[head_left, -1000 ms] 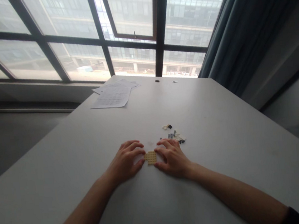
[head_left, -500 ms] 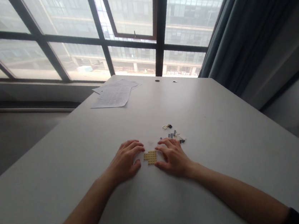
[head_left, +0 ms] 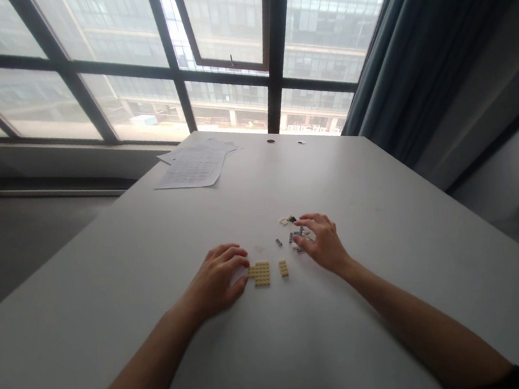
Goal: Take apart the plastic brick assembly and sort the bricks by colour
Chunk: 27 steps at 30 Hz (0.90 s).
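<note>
On the white table lies a flat tan building-brick piece [head_left: 262,274] with studs. My left hand [head_left: 220,280] rests beside it, fingers curved and apart, its tips close to the piece's left edge; whether they touch it I cannot tell. A smaller tan brick [head_left: 283,269] lies a little to the right. My right hand [head_left: 324,242] reaches over a loose pile of grey and white bricks [head_left: 296,240], thumb and fingers apart, with nothing visible between them. Part of the pile is hidden under that hand. A single small grey brick [head_left: 278,241] lies left of the pile.
Just beyond the pile are some white and black pieces [head_left: 285,220]. Printed paper sheets [head_left: 193,167] lie at the table's far left. Behind the table [head_left: 151,232] are large windows, with a dark curtain [head_left: 383,49] on the right.
My right hand has moved away from the tan piece, right and farther out, over the pile. The smaller tan brick now shows where that hand was. My left hand has hardly moved.
</note>
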Each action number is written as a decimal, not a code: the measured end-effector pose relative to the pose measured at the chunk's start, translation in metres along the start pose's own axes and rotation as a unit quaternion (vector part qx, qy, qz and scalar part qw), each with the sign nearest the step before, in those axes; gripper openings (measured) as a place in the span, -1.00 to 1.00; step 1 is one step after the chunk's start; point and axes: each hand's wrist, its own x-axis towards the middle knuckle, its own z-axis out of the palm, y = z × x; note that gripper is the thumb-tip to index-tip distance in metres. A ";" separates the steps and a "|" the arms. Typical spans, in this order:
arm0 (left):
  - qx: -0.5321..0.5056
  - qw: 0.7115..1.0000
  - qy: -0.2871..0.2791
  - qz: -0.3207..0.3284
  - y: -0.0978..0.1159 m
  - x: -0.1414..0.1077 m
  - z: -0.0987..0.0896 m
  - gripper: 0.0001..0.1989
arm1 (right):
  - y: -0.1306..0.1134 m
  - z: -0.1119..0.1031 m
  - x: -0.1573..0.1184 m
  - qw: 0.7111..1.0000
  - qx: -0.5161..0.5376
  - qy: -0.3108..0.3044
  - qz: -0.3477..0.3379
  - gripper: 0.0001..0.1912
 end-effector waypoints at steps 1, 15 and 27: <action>0.001 1.000 0.001 0.000 -0.001 0.000 0.000 -0.78 | 0.007 -0.004 0.005 1.000 -0.004 0.011 0.016 -0.72; 0.005 1.000 0.029 0.008 -0.002 -0.001 0.000 -0.77 | 0.036 0.013 0.054 0.990 -0.094 -0.063 0.084 -0.69; -0.002 1.000 0.022 0.007 0.003 0.000 -0.003 -0.78 | 0.021 0.040 0.070 0.985 -0.138 -0.080 0.066 -0.81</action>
